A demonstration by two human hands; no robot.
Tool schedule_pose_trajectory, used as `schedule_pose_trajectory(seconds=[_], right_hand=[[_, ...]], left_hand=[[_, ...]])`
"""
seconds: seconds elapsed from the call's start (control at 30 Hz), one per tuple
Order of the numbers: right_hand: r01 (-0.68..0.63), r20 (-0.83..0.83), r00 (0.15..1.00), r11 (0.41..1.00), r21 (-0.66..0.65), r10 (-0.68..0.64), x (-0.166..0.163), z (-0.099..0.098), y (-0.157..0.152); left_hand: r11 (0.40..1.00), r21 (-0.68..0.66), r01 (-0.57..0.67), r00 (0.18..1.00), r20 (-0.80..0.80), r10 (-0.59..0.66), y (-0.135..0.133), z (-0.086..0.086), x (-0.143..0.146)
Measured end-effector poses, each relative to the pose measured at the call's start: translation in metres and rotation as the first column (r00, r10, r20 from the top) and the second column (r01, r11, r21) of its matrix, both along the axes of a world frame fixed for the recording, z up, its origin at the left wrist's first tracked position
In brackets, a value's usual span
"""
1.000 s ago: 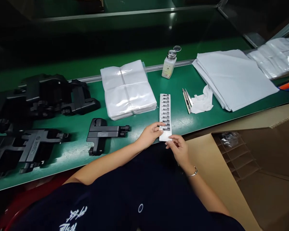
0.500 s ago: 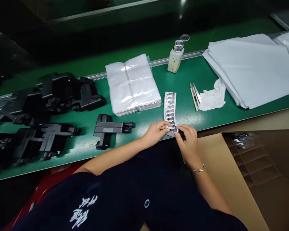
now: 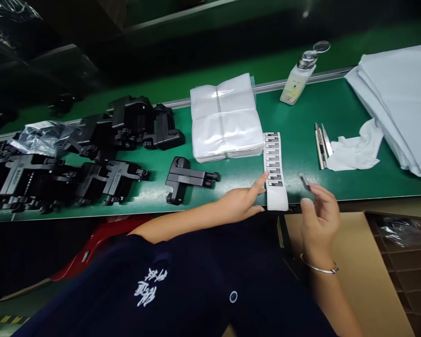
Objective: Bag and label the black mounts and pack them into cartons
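A white strip of printed labels (image 3: pixel 276 196) lies on the green bench, its lower end at the front edge. My left hand (image 3: pixel 241 204) is at the strip's left side, index finger stretched out to the labels and thumb apart, holding nothing. To the right of the strip, my right hand (image 3: pixel 321 215) is raised and pinches a small label (image 3: pixel 304 181) by its edge; the label is slightly blurred. A black plastic bracket-like part (image 3: pixel 189 179) lies on the bench left of my left hand.
More black parts (image 3: pixel 121 180) crowd the left, with clear plastic (image 3: pixel 47 135) among them. A stack of plastic bags (image 3: pixel 226 124) and a pump bottle (image 3: pixel 298 79) stand behind. Tweezers (image 3: pixel 326 140), a cutter knife (image 3: pixel 320 147), tissue (image 3: pixel 358 150) and white sheets (image 3: pixel 403 98) lie right; a carton (image 3: pixel 351 243) is below.
My hands have moved apart. The right one has lifted a label off the strip to the right, while the left has let go and lies by the strip. The view has shifted left.
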State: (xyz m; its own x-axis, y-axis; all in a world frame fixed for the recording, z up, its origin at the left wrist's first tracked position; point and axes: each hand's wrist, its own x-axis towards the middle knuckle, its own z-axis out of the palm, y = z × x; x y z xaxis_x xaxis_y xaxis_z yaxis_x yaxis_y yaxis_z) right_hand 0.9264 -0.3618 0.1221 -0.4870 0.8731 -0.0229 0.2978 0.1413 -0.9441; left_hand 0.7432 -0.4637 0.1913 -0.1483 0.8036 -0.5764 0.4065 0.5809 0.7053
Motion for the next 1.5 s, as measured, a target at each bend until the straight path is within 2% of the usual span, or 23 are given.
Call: schedule_pose_trajectory(seconds=[0.07, 0.13, 0.2, 0.23, 0.3, 0.37, 0.47, 0.57, 0.7, 0.93, 1.1, 1.5], right_hand=[[-0.221, 0.052, 0.974, 0.975, -0.007, 0.222, -0.003, -0.005, -0.002], [-0.374, 0.106, 0.922, 0.927, 0.007, 0.372, -0.008, -0.009, -0.006], [-0.363, 0.113, 0.927, 0.931, 0.023, 0.359, -0.013, -0.009, -0.01], [-0.307, 0.103, 0.948, 0.951, 0.037, 0.302, -0.016, -0.007, -0.012], [-0.178, 0.062, 0.983, 0.982, 0.056, 0.174, -0.025, 0.0, -0.013], [-0.136, 0.002, 0.991, 0.991, 0.014, 0.136, -0.039, 0.01, -0.015], [-0.272, -0.098, 0.961, 0.948, -0.167, 0.258, -0.071, 0.026, -0.022], [-0.429, -0.163, 0.903, 0.856, -0.288, 0.398, -0.107, 0.039, -0.037], [-0.506, -0.101, 0.861, 0.822, -0.263, 0.498, -0.137, 0.048, -0.052], [-0.496, 0.015, 0.847, 0.8, -0.338, 0.531, -0.134, 0.052, -0.052], [-0.497, 0.043, 0.841, 0.801, -0.334, 0.539, -0.142, 0.051, -0.049], [-0.56, 0.102, 0.775, 0.753, -0.344, 0.623, -0.149, 0.051, -0.04]], left_hand=[[0.997, -0.05, 0.052, 0.984, -0.167, -0.059, -0.018, 0.031, -0.03], [0.994, -0.109, -0.013, 0.929, -0.37, -0.028, -0.044, 0.059, -0.072], [0.979, -0.141, -0.146, 0.824, -0.565, 0.042, -0.076, 0.073, -0.114], [0.97, -0.131, -0.203, 0.782, -0.618, 0.08, -0.092, 0.074, -0.131], [0.958, -0.09, -0.274, 0.762, -0.628, 0.159, -0.122, 0.066, -0.15], [0.95, -0.033, -0.311, 0.778, -0.582, 0.235, -0.142, 0.049, -0.148], [0.946, 0.023, -0.324, 0.777, -0.564, 0.28, -0.147, 0.029, -0.116], [0.958, 0.024, -0.286, 0.796, -0.551, 0.251, -0.129, 0.025, -0.085], [0.968, 0.033, -0.247, 0.877, -0.416, 0.238, -0.109, 0.026, -0.076], [0.919, 0.184, -0.35, 0.816, -0.422, 0.395, -0.107, 0.011, -0.065], [0.916, 0.224, -0.331, 0.851, -0.347, 0.393, -0.107, 0.01, -0.063], [0.918, 0.222, -0.328, 0.855, -0.343, 0.388, -0.108, 0.009, -0.067]])
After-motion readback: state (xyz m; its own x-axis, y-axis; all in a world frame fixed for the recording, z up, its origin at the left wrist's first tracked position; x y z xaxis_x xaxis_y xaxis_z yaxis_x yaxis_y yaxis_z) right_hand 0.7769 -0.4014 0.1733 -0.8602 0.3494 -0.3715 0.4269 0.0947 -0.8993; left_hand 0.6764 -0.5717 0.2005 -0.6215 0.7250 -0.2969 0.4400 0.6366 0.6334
